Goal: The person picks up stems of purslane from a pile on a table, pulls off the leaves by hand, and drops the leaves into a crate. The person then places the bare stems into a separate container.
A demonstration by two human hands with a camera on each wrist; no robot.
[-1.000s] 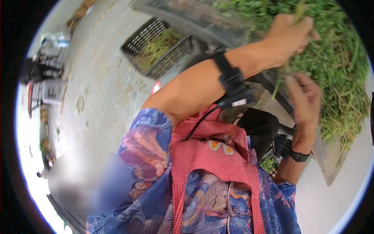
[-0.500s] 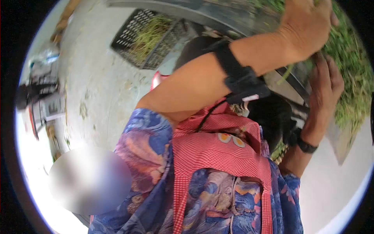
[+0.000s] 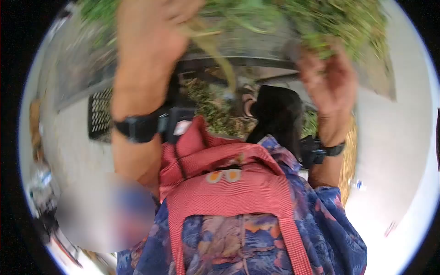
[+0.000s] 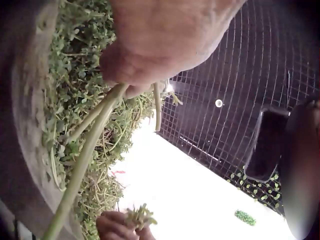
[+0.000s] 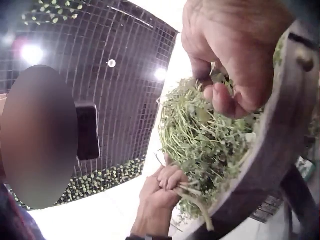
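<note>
Thick green stems are gripped in the left hand, their cut ends hanging out of it. To its right, the right hand has its fingers curled and pinches a small leafy sprig, partly hidden by the fingers in the right wrist view. Both hands are at the near side of a heap of leafy greens. The head view is blurred.
The worktop's grey edge runs in front of the body. Below it lie loose greens on the floor, near a foot. A black slatted crate stands at the left, behind the left forearm.
The head view has swung round, bringing the crate behind the left forearm. The hands, close together earlier, are now well apart, and the stems show clearly in the left hand.
</note>
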